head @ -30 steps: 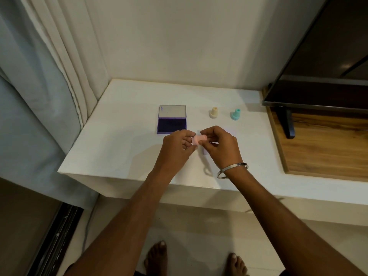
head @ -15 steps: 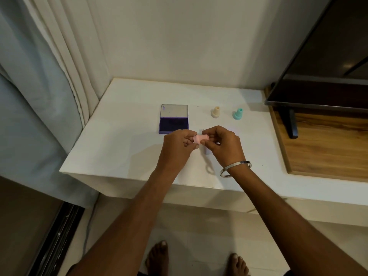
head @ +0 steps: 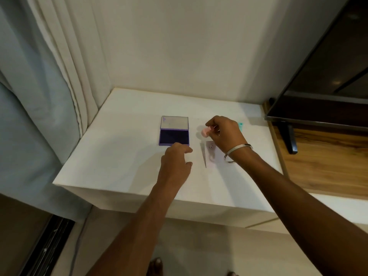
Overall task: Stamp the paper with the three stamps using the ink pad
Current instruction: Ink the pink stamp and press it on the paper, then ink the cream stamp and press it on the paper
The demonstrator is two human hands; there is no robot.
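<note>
Pinching the pink stamp (head: 205, 131) in our right hand (head: 225, 134), we hold the small rounded piece above the desk (head: 119, 156), just right of the open ink pad (head: 174, 132) with its dark purple bed. Our left hand (head: 176, 164) is loosely curled and holds nothing, near the pad's front edge. A faint print marks the paper (head: 211, 154). A teal stamp (head: 241, 125) peeks out behind the right hand.

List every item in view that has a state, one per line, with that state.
Ink pad: lid open, dark pad exposed.
Pink stamp: held above the table by the right hand.
Left hand: empty, near the ink pad's front edge.
Paper: flat on the table, one print visible.
Teal stamp: upright, mostly hidden behind the right hand.
</note>
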